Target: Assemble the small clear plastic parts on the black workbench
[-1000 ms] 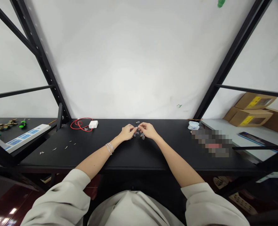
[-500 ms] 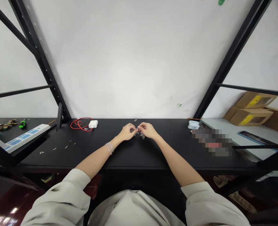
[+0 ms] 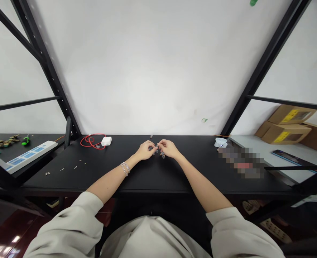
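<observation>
Both hands meet over the back middle of the black table (image 3: 153, 179). My left hand (image 3: 145, 150), with silver bracelets (image 3: 125, 168) at its wrist, is closed in a pinch on something too small to name. Fingertips of my right hand (image 3: 168, 148) are pinched together right beside it, also on something tiny. Small greyish, shiny pieces (image 3: 163, 155) show just below the fingers; their shape cannot be made out. One tiny piece (image 3: 151, 136) lies behind the hands near the wall.
A white adapter (image 3: 106, 141) with a red cable (image 3: 87, 143) is at the back left. Scraps (image 3: 48, 173) lie at left, near a power strip (image 3: 32, 156). At right are a white case (image 3: 221, 142), a blurred patch, a phone (image 3: 292, 159) and boxes (image 3: 286, 134).
The tiny piece behind the hands appears slightly further left. My hands stay pinched in nearly the same place, with only small finger movement.
</observation>
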{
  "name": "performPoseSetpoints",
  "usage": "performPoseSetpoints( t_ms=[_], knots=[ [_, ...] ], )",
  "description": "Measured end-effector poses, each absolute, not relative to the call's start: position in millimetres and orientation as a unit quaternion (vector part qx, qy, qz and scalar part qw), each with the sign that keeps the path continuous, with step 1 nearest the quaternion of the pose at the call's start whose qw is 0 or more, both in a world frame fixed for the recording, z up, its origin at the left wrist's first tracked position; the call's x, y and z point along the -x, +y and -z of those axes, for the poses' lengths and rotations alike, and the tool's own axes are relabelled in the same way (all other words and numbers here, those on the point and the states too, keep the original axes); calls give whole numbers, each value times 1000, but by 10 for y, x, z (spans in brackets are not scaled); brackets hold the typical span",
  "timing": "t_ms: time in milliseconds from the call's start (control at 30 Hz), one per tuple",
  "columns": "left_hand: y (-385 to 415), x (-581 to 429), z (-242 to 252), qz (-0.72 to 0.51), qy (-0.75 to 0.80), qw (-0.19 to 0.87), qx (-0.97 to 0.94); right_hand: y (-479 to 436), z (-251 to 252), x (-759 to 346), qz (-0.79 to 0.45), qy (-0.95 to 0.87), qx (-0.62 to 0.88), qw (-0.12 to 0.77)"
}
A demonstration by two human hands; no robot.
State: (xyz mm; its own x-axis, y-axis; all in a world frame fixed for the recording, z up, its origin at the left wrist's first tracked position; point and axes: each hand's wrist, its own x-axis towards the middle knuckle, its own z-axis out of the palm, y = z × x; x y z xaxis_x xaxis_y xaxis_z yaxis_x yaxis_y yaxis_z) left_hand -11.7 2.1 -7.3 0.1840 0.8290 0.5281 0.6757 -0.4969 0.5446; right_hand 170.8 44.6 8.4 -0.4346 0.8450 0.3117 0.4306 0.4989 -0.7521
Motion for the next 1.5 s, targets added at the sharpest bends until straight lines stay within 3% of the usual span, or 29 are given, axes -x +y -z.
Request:
performPoseSetpoints(
  t_ms=[1500],
  knots=[
    [-18, 89, 33, -395, 493, 111, -767, 414, -105, -1709, -285, -801, 418, 320]
  ],
)
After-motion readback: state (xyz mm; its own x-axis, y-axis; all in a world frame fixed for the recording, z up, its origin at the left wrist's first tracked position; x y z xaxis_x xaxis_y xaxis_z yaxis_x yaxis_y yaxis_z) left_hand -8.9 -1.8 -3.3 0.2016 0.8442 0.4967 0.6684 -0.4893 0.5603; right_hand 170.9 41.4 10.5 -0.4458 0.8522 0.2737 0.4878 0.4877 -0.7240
